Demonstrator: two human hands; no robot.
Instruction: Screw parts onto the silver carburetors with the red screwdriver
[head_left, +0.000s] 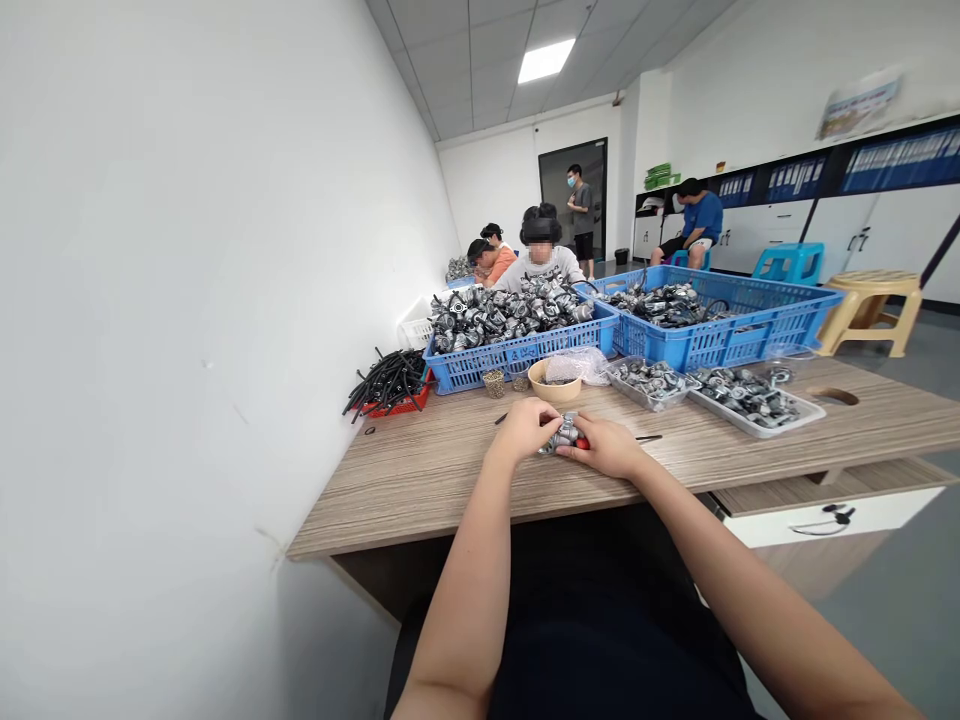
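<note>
Both hands meet over a small silver metal part (pixel 566 430) on the wood-grain table (pixel 420 470). My left hand (pixel 529 425) comes from the left, its thumb and fingers pinched at the top left of the part. From the right, my right hand (pixel 606 445) grips the part's other side, with a red piece (pixel 582 443) showing by its fingertips. A thin dark rod (pixel 649 437) lies just right of my right hand. Behind the hands stands a round tan bowl (pixel 555 388) with small contents too tiny to tell.
Blue crates (pixel 517 362) of metal parts line the table's back. A red tray (pixel 405 402) of black tubes is at left. Clear (pixel 651 385) and white trays (pixel 765 425) of parts stand at right. Several people are beyond; one wears a grey shirt (pixel 541 268).
</note>
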